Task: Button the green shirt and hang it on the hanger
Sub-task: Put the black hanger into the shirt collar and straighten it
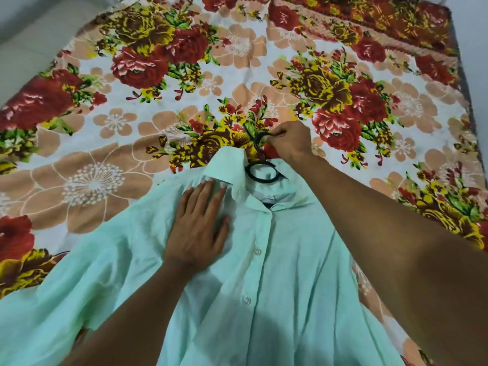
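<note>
Nearest the camera, spread flat across the bed: the green shirt [290,299], front up, placket closed down the middle with two pale buttons [257,251] visibly fastened through it. Topmost button at the neck apparently undone, collar open there, though hard to tell for certain. Further up, on the shirt's chest just beside the placket: the left hand [196,228], palm down, fingers spread flat, gripping nothing, pinning the cloth in place. Past that, the collar [232,165], one wing flipped up and rumpled. Out of the neck opening, a black hanger [261,173], its ring resting on the inside of the collar band and its hook reaching beyond onto the sheet; shoulders of the hanger hidden inside the shirt, so seating there impossible to confirm. At the hook, the right hand [289,142], fingers pinched shut around the black wire. Beyond and all around, the floral bedsheet [158,75]. By the look of it, buttoning mostly or wholly done, hanger already inserted; left to do, likely straightening the collar and lifting the shirt up by the hook.
</note>
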Motion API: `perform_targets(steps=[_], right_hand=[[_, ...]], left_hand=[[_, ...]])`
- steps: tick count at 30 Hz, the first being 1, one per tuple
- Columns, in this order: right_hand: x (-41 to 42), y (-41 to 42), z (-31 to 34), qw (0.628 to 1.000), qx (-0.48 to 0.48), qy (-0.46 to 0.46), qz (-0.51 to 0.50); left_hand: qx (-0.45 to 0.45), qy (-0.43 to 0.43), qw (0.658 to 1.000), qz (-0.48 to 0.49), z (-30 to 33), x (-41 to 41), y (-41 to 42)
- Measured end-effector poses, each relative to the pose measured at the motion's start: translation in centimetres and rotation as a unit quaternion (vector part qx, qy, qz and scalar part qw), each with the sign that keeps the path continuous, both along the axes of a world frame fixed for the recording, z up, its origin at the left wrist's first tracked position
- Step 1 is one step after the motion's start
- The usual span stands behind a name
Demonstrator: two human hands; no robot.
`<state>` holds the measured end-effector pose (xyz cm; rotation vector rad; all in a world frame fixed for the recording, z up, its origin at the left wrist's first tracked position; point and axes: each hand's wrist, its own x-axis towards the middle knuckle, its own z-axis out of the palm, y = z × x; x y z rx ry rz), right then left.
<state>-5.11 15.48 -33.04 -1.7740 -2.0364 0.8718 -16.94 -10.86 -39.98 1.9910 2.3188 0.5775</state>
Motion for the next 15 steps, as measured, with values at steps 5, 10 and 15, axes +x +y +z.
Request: perform_targets(steps=[5, 10, 15], right_hand=[[-0.5, -2.9, 1.3, 0.980, 0.146, -0.082, 0.109], [1.2, -8.1, 1.8, 0.963, 0.222, -0.060, 0.141], [6.5, -8.0, -0.1, 0.990, 0.074, -0.116, 0.013]], left_hand=[[-0.007, -0.003, 1.000, 0.007, -0.1, 0.0, 0.1], [0.005, -0.026, 0.999, 0.025, -0.1, 0.1, 0.0], [0.001, -0.029, 0.999, 0.035, -0.1, 0.1, 0.0]])
